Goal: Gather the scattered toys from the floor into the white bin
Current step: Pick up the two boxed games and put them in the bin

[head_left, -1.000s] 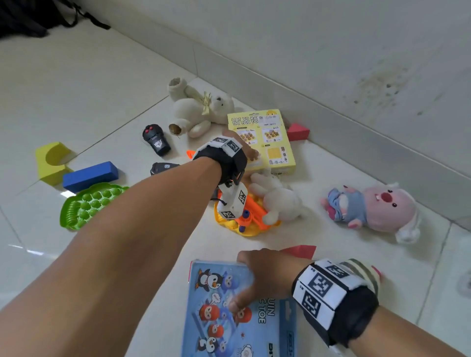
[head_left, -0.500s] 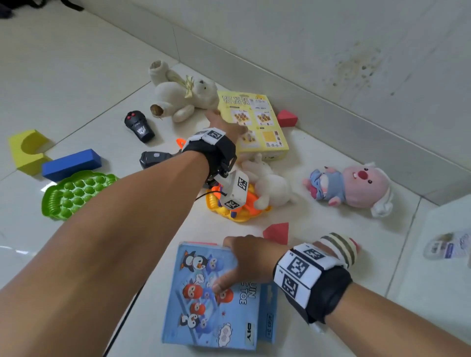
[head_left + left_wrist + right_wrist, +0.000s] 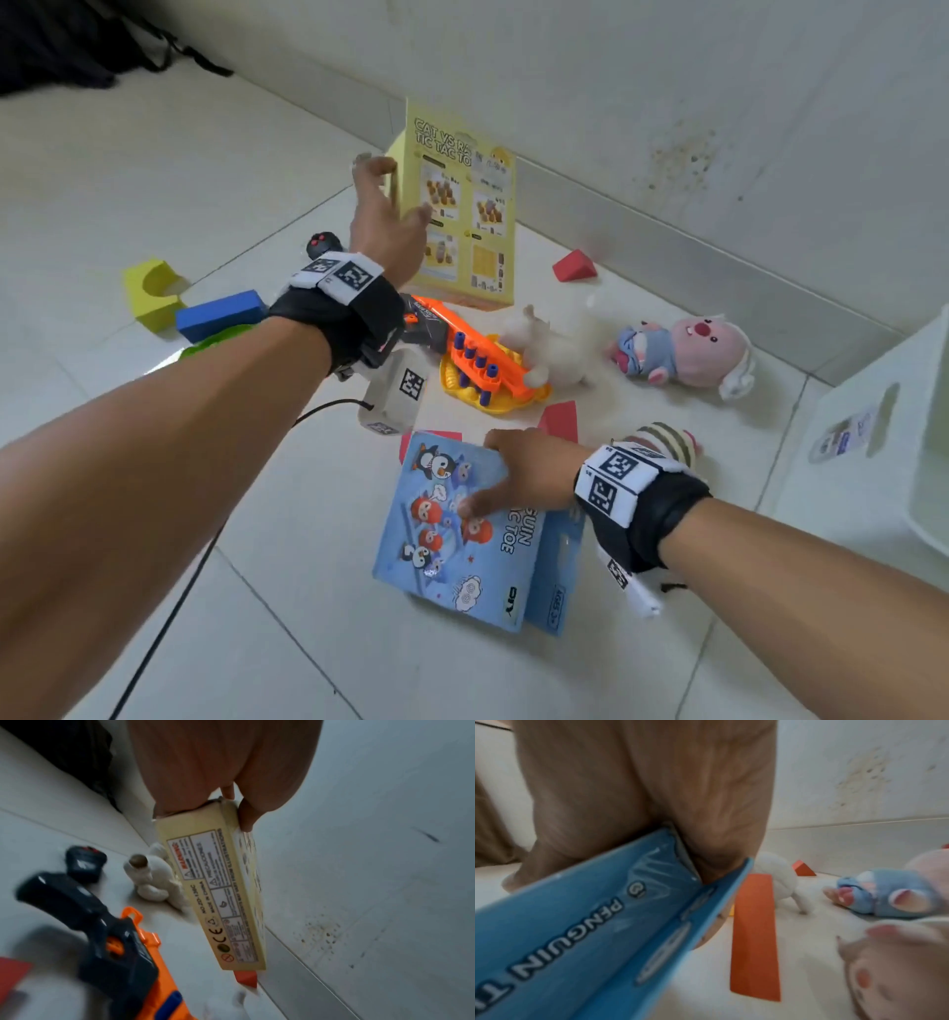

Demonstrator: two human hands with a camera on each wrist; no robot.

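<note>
Head view shows the task barely begun, to my judgement: the white bin [image 3: 893, 442] stands at the right edge, its inside hidden, and most toys lie on the floor [image 3: 154, 154]; two boxes are in hand, neither yet at the bin. The left hand [image 3: 382, 226] grips the yellow box [image 3: 462, 216] by one end, thumb on the printed face and fingers behind, holding it upright clear of the floor near the wall [image 3: 667, 77]; the right hand [image 3: 529, 478] clasps the blue box [image 3: 452, 534], thumb on top and fingers under its edge, tilted up just in front of the person, well left of the bin.

Left to gather, largest first: the pink plush [image 3: 688, 354]; the white plush [image 3: 554, 344], blurred; the orange blaster [image 3: 472, 354] on a yellow tray [image 3: 493, 401]; a teddy [image 3: 154, 882] behind the yellow box; a blue block [image 3: 221, 314]; a yellow block [image 3: 151, 290]; a green tray [image 3: 215, 345], mostly hidden; a striped toy [image 3: 667, 437]; a black remote [image 3: 323, 244]; red wedges [image 3: 574, 266].

Pale glossy tiles with thin joints make the floor; the wall is tiled grey-white, speckled with dark spots; something black [image 3: 77, 46] lies in the far corner.
</note>
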